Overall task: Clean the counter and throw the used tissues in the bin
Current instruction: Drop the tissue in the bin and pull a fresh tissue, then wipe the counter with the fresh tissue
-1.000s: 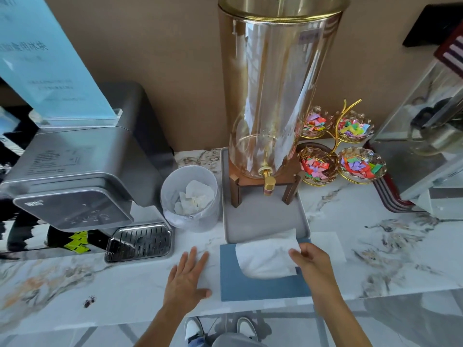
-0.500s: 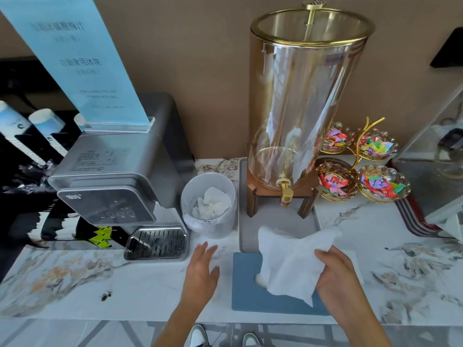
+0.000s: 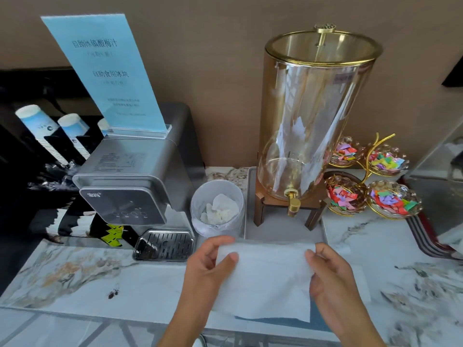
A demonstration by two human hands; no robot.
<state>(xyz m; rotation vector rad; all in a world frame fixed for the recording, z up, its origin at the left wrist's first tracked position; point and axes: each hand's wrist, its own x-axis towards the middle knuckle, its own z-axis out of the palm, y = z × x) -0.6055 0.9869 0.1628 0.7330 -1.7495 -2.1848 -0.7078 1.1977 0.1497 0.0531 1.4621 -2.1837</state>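
A white tissue point(image 3: 265, 279) hangs spread out above the front of the marble counter point(image 3: 87, 279). My left hand point(image 3: 208, 269) pinches its upper left corner and my right hand point(image 3: 333, 279) pinches its upper right corner. The tissue hides most of a blue tissue box point(image 3: 318, 324) under it. A small round bin point(image 3: 217, 209) lined with a clear bag stands just behind my left hand, with crumpled white tissues inside. A dark brown spill spot point(image 3: 113, 293) marks the counter to the left of my hands.
A silver ice machine point(image 3: 130, 181) with a drip tray point(image 3: 164, 245) stands at the left, a blue sign point(image 3: 105, 73) on top. A glass drink dispenser point(image 3: 313, 121) sits on a grey tray point(image 3: 283, 231). Glass bowls of coloured sweets point(image 3: 370, 194) are at the right.
My right hand pulled the tissue up out of the box. My left hand left the counter and took the tissue's other corner, spreading it flat. The camera tilted up.
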